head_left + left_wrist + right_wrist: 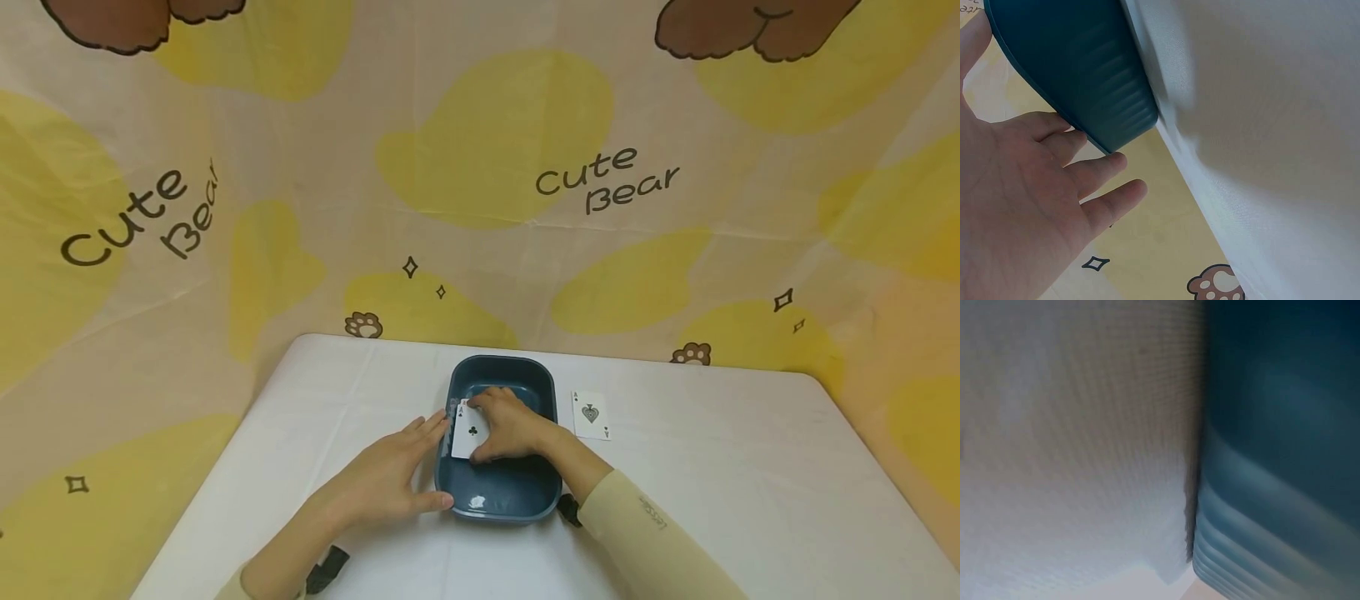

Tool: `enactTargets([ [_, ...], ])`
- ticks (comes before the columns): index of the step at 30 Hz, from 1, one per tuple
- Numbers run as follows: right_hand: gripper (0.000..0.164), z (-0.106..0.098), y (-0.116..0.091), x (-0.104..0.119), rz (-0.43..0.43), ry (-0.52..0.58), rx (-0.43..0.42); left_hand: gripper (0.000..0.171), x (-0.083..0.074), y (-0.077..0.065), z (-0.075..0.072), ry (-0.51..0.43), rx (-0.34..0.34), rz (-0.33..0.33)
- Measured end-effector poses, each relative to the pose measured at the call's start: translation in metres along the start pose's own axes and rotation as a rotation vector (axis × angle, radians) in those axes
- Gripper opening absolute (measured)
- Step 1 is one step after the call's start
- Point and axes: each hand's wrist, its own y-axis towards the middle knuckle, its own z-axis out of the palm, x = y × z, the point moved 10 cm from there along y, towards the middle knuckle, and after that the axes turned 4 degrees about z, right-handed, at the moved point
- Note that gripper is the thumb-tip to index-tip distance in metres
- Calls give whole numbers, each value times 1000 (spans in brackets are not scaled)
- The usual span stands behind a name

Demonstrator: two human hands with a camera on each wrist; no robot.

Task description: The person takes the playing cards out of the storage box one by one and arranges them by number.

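A dark blue rectangular basin [498, 507] with rounded corners stands on the white-covered table. Inside it, my right hand [510, 427] holds playing cards [466, 442] by their far and near edges, fingers at the top and thumb at the bottom. The ace of clubs faces up, with the corner of another ace peeking out behind it. My left hand [390, 471] rests along the basin's left rim with fingers spread; in the left wrist view its fingertips [1075, 139] lie right at the rim. The right wrist view has only the ribbed basin wall [1272, 487], the hand being out of sight.
An ace of spades [591, 415] lies face up on the table [720, 483], just right of the basin. Behind the table's far edge hangs a yellow and beige cloth [480, 192] printed with bears and lettering. Black straps [327, 570] show at the wrists.
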Motion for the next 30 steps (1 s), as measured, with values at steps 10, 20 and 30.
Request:
enactTargets([
  [10,84,-17,-6,6,-30,39,-38,102,-1,0,-1,0,8,-15],
  [20,82,-32,-16,5,-29,129,-62,101,1,-1,1,-2,18,-44],
  [30,83,-49,-27,5,-37,153,-97,101,-2,0,-1,-8,12,-35],
])
